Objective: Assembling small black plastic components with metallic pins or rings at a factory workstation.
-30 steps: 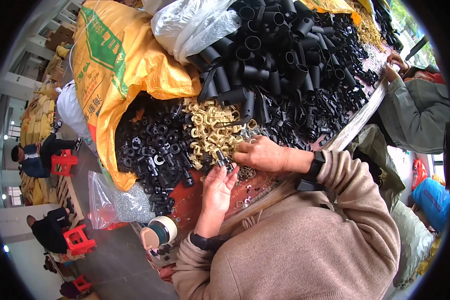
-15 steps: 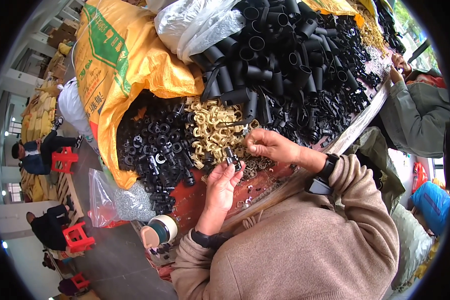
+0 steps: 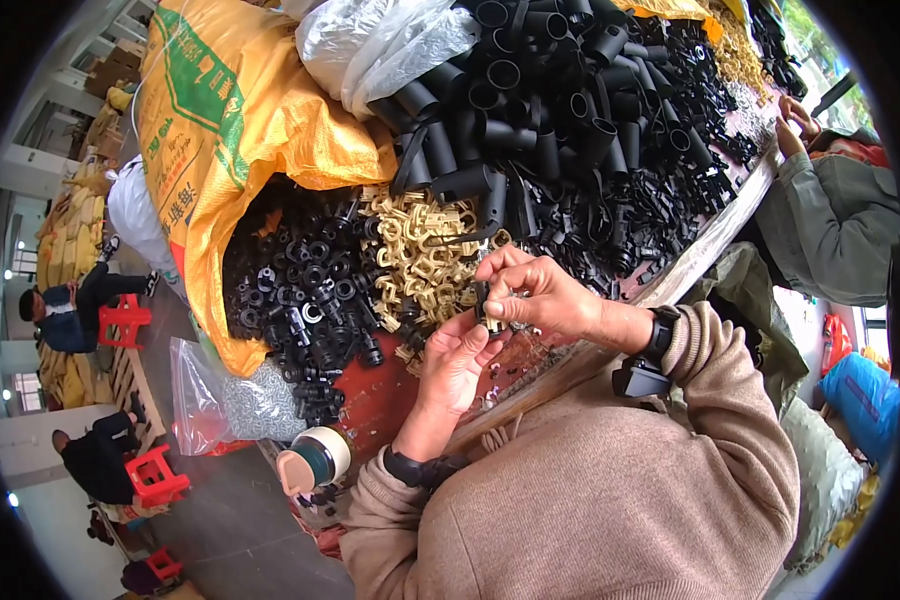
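In front of my body, over the near edge of the red work surface, both hands meet at a small black part with a pale gold-coloured bit showing. My left hand is closed on it from below between thumb and fingers. From the right comes my right hand, its thumb and fingertips pinched together at the part's upper end. Whether a separate small piece sits in that pinch is hidden. Just beyond lie a pile of gold-coloured metal clips and, left of it, black ring-shaped fittings.
Black tubes heap up at the back. A yellow woven sack stands at left, near a lidded cup and a clear bag of small grey parts. A wooden rail edges the surface. Another person's sleeve is at right.
My right hand has come down and left onto the black part, its fingers closing there. My left hand has shifted slightly right with the part. The view has moved a little.
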The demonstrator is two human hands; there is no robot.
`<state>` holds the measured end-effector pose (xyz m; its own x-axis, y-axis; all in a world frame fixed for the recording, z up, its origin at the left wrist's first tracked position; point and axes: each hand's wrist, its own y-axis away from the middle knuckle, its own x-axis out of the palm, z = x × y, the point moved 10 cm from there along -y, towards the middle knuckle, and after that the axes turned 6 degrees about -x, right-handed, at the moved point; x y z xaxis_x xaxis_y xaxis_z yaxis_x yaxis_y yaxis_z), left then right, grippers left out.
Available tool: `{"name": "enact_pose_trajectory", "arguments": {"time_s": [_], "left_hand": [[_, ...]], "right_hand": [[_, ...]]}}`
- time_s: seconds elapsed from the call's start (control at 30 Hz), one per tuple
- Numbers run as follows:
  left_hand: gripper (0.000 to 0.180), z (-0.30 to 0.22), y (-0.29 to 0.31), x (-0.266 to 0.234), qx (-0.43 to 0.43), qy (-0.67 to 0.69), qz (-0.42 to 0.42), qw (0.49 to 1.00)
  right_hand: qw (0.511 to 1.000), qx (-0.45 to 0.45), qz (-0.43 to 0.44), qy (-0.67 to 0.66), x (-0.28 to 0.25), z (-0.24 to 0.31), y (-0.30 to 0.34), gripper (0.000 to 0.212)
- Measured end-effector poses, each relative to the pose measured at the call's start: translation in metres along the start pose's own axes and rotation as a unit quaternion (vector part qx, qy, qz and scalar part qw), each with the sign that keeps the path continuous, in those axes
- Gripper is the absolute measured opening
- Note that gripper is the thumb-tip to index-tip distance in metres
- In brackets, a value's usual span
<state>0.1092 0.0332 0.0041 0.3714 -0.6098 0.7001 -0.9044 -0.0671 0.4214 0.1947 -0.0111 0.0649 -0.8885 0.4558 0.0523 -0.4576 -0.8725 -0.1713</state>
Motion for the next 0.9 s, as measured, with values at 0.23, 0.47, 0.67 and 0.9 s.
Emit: {"name": "enact_pose_trajectory", "arguments": {"time_s": [0.23,0.47,0.67,0.9], "left_hand": [[0.026,0.003,-0.001,0.005,-0.014,0.026,0.007,1.000],[0.025,-0.005,0.002,-0.017,-0.033,0.016,-0.031,0.999],[0.026,-0.004,0.003,-0.042,-0.023,0.070,-0.048,0.996],[0.024,0.003,0.006,-0.029,-0.036,0.027,-0.057,0.997]], "right_hand": [[0.989,-0.027,-0.024,0.140,-0.002,0.005,0.003,0.019],[0.961,-0.014,-0.002,0.274,-0.051,0.010,0.030,0.021],[0.864,-0.128,0.049,0.485,-0.032,0.021,0.062,0.018],[0.800,-0.150,0.035,0.580,-0.026,-0.002,0.061,0.016]]}}
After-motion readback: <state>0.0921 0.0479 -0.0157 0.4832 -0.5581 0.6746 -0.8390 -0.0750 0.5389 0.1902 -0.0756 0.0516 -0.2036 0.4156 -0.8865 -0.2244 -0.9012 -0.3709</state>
